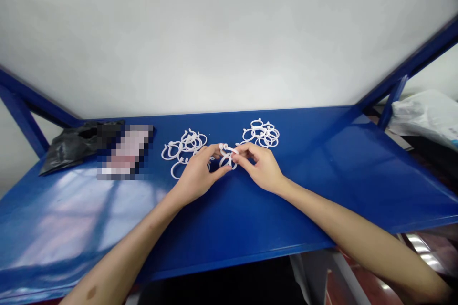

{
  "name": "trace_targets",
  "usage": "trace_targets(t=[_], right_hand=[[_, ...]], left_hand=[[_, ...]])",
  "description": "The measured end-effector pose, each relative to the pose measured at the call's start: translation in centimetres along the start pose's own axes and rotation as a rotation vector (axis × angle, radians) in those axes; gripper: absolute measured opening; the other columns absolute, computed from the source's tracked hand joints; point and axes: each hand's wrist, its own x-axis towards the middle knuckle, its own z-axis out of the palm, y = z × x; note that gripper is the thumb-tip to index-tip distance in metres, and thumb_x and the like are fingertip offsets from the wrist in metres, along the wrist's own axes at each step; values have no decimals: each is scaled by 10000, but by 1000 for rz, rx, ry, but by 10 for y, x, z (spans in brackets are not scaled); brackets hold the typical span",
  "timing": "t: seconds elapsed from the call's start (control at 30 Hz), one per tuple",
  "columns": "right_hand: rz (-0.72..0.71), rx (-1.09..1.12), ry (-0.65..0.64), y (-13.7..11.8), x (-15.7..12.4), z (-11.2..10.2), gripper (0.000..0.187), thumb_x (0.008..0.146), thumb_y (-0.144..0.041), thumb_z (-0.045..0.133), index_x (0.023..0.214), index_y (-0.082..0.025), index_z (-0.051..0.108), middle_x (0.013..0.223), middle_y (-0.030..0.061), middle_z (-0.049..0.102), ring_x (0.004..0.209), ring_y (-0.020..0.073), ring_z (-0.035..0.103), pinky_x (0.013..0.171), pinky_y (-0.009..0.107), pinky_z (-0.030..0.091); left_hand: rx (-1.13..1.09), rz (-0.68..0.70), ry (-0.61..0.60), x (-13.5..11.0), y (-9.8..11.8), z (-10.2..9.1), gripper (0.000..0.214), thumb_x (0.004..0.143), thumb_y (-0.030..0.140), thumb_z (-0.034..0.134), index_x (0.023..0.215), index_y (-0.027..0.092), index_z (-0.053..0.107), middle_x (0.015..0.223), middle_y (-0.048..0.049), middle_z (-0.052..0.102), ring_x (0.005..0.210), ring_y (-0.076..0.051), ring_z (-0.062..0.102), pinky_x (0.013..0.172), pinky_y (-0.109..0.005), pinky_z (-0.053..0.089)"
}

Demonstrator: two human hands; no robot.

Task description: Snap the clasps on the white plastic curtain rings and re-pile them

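Between my two hands, at the middle of the blue table, are white plastic rings (226,159) with small knobs, like curtain rings; how many is hard to make out. My left hand (200,171) pinches them from the left, its thumb along the near side. From the other side my right hand (261,165) grips the same piece between thumb and fingers. A loose pile of similar white rings (189,140) lies behind and left of my left hand, partly hidden by it. Just beyond my right hand rests a second pile of white rings (265,133).
A black plastic bag (67,147) lies at the table's left, beside a blurred-out flat object (127,152). Blue metal braces (390,99) rise at both ends of the blue table (343,166). A white wall stands behind, and a clear plastic bag (425,114) is at far right.
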Motion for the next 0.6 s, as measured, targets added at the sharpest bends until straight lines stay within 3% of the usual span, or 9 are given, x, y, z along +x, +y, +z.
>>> trace_targets(t=[0.13,0.3,0.47,0.6], right_hand=[[24,141,8,4,-2,2,235,931,-316,658,1143,-234,599,937,19,748,822,152,743,768,311,609],[35,177,1,2,-3,2,223,919,-341,675,1107,-235,619,968,33,759,877,171,752,791,333,626],[-63,-17,48,-1,-2,-3,176,952,-307,627,1100,-218,657,875,18,735,750,138,712,711,294,594],[-91,-154,59,-1,1,-6,132,960,-282,597,1005,-206,695,736,-12,684,622,116,633,607,264,532]], left_hand=[[-25,-37,79,1,3,1,420,848,331,715,1223,209,572,950,-33,728,871,-191,688,777,-317,533],[-6,-61,93,-2,8,8,466,851,314,705,1270,197,537,853,-3,731,791,-187,697,745,-312,526],[57,-85,169,-3,11,4,392,884,240,666,1259,211,557,863,2,741,798,-183,688,726,-291,512],[173,-18,221,1,6,-8,270,912,250,651,1179,223,623,906,-18,749,910,-211,673,821,-329,505]])
